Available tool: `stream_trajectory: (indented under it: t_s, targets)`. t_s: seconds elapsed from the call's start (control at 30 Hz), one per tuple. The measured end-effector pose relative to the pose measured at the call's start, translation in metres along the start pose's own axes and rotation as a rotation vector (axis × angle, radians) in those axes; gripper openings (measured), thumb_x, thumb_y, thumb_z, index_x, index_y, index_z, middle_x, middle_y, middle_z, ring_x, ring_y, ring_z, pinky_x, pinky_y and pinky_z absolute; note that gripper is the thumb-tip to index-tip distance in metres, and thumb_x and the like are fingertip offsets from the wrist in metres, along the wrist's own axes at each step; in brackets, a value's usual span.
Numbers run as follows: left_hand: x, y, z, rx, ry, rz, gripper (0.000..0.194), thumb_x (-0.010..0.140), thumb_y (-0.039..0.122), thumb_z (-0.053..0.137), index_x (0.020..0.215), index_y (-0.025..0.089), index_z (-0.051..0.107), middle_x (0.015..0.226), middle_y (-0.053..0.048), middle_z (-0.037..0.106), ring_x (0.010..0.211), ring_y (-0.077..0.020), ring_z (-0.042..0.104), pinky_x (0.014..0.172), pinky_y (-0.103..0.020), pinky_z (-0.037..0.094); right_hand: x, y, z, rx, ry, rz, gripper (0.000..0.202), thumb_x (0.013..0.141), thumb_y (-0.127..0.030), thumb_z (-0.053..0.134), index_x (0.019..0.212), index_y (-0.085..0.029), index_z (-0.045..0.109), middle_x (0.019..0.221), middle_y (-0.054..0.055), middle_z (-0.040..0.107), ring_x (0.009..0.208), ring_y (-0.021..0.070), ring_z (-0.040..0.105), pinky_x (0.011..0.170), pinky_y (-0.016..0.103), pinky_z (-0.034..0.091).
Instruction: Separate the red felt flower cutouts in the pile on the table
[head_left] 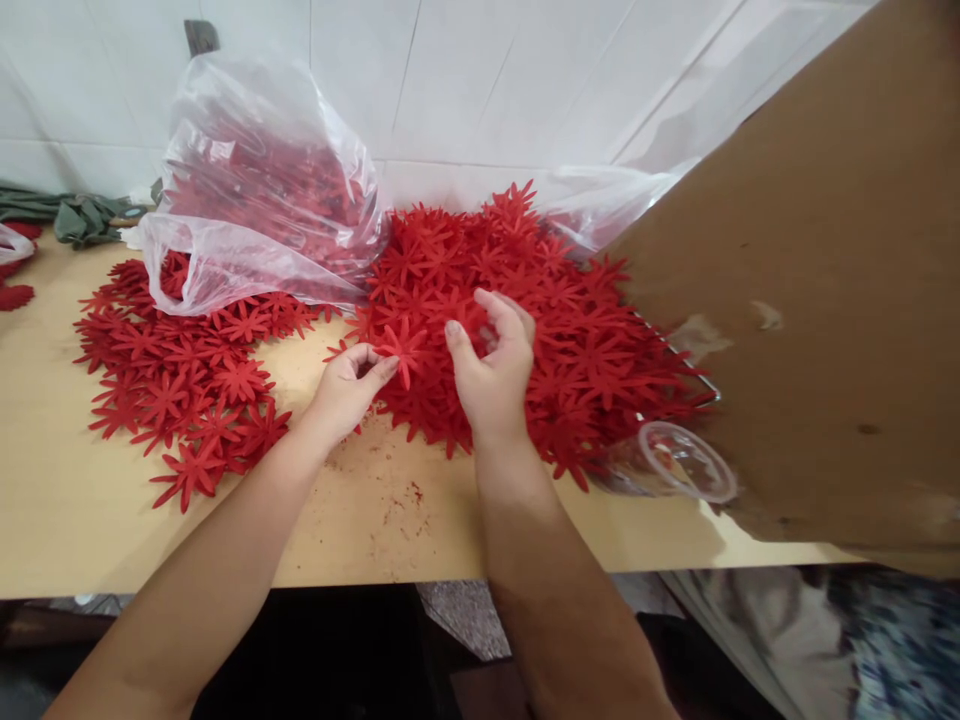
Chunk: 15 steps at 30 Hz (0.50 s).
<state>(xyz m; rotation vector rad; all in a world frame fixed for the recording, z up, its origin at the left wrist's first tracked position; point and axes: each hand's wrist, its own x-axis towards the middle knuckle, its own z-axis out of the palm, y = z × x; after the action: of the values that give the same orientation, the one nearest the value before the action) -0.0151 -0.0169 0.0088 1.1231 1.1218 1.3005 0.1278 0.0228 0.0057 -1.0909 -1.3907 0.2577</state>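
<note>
Two heaps of red flower-shaped cutouts lie on the pale wooden surface (67, 520). At the far left of the frame, a few more red pieces (15, 295) sit at the edge, with dark green cloth (82, 215) behind them against the white tiled wall (465, 80). The left heap (172, 370) spreads flat in the left-centre of the frame, and a clear plastic bag (255, 190) with more red cutouts inside rests partly on its upper edge. The left hand (346, 385) sits at the near-left edge of the larger heap (540, 300), its grip pressed together, thumb and fingers pinching a single red flower cutout (405, 348) by one petal. Just beside it, the right hand (491, 370) rests on the larger heap, its grip curled with thumb raised and fingertips bent into the pile; whether it pinches a piece I cannot tell. Red crumbs dot the surface below the hands. Further right, a clear plastic cup (675, 460) lies on its side at the heap's lower right edge, touching a large brown cardboard sheet (832, 300) that fills the right of the frame.
</note>
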Motion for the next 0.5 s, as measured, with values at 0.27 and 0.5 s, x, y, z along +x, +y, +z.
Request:
stream_trajectory:
  t_s: [0.27, 0.5]
  targets:
    - [0.0, 0.0, 0.0, 0.064, 0.017, 0.003, 0.019, 0.073, 0.021, 0.057, 0.061, 0.017, 0.043, 0.055, 0.007, 0.038, 0.049, -0.0039, 0.03, 0.049, -0.02, 0.026, -0.011, -0.032, -0.001, -0.004, -0.507, -0.115, 0.017, 0.071, -0.036, 0.064, 0.078, -0.02, 0.061, 0.084, 0.005, 0.063, 0.085, 0.019, 0.056, 0.081, 0.038, 0.044]
    - [-0.004, 0.003, 0.001, 0.065, -0.027, 0.009, 0.02, 0.077, 0.027, 0.054, 0.062, 0.017, 0.043, 0.054, 0.007, 0.038, 0.048, -0.0044, 0.032, 0.049, -0.02, 0.027, -0.005, -0.019, -0.002, 0.093, -0.264, 0.108, 0.018, 0.078, -0.034, 0.054, 0.067, -0.02, 0.052, 0.06, -0.001, 0.053, 0.057, 0.0111, 0.048, 0.057, 0.027, 0.041]
